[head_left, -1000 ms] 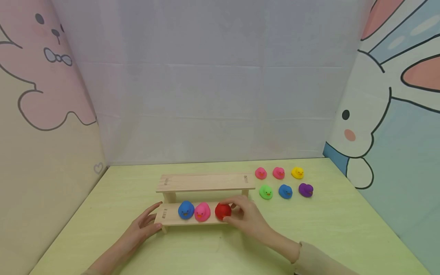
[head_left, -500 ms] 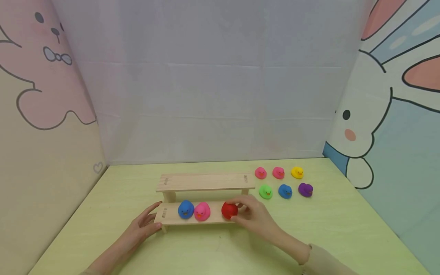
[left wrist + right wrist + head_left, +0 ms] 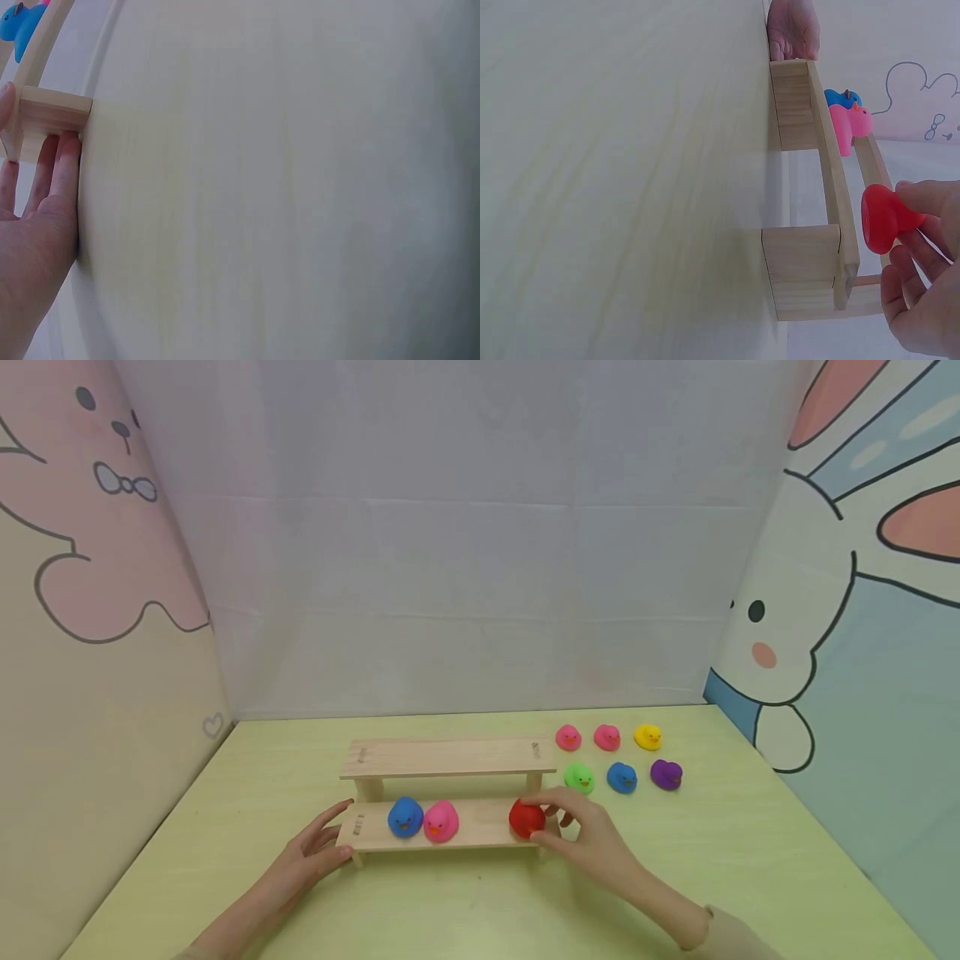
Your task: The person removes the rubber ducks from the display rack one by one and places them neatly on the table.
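A two-step wooden stand (image 3: 480,835) rests on the table, its lower board nearer me. My left hand (image 3: 307,857) holds its left end, thumb at the front corner and fingers behind. In the left wrist view, the fingers (image 3: 66,169) reach the stand's leg. My right hand (image 3: 585,839) pinches a red rubber duck (image 3: 525,820) between thumb and fingers at the right part of the lower board. The right wrist view shows the duck's flat base close over the board. A blue duck (image 3: 406,817) and a pink duck (image 3: 441,822) sit side by side left of centre on that board.
Right of the stand, on the table, are two pink ducks (image 3: 568,737) and a yellow duck (image 3: 648,737) in a back row. In front of them are a green duck (image 3: 579,778), another blue duck (image 3: 622,777) and a purple duck (image 3: 666,774). The upper board (image 3: 450,758) is behind.
My right hand has moved the red duck rightward along the lower board, away from the pink duck. The left hand has stayed at the stand's left end.
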`<state>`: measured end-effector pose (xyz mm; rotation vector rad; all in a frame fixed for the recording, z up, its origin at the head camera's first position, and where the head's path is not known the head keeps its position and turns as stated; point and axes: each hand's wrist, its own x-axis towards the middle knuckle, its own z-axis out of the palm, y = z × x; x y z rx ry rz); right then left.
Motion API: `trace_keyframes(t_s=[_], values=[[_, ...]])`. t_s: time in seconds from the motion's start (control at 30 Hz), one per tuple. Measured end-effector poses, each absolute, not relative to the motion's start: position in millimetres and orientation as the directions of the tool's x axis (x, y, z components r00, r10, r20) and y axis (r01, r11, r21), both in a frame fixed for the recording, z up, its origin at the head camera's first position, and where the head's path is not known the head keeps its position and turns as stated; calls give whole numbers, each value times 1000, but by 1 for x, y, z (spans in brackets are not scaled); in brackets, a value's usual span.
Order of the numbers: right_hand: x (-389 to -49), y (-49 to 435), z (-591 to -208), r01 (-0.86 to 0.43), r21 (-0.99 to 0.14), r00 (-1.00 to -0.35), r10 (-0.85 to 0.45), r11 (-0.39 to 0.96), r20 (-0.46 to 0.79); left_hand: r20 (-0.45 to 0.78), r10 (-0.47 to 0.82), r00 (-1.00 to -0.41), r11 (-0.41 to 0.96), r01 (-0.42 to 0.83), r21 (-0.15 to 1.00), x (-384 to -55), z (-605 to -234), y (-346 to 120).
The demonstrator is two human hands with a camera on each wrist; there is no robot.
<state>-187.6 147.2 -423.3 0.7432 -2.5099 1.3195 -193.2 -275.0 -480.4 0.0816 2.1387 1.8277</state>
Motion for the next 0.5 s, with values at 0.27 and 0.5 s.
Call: trace_keyframes(t_s=[0.27,0.5], values=[[-185,166,-427,-496,-696,-868,-284,519,406,-207,254,-945,171,-167,971,-193,-481,-275],[-184,179,-427,-497,-655,-863,-248,569,439,-206,262,-943,174,-163,971,-194,-481,-276]])
